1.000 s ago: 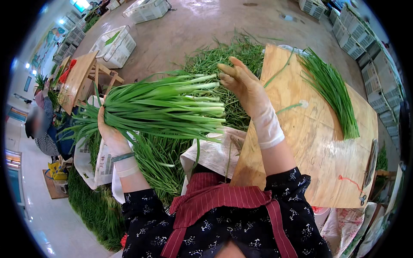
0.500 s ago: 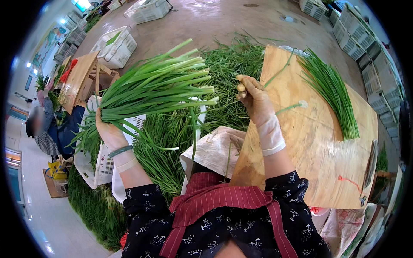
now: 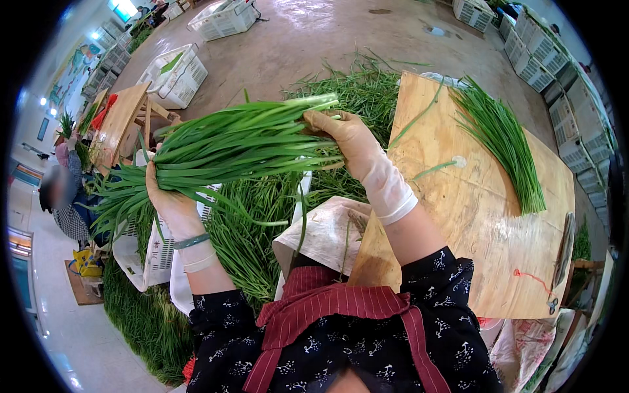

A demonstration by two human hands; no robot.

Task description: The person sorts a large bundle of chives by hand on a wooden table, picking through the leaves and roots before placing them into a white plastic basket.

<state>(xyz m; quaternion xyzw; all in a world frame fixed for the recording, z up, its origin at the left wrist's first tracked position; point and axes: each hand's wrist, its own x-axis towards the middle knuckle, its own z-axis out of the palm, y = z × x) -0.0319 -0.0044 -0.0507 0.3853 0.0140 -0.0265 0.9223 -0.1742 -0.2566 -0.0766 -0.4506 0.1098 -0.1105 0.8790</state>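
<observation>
And the left hand [image 3: 171,206] has its grip wrapped round the leafy end of the greens [image 3: 242,144], aloft off the table [image 3: 472,242]'s left edge! Right hand [image 3: 352,141] touches the stem ends, clenched or loose I can't tell; 1 bunch [image 3: 504,147] lies along the table's far-right edge.

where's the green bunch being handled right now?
Head view, left of centre: the green bunch is held up in the left hand, its pale stalk ends at the right hand, left of the wooden board.
</observation>
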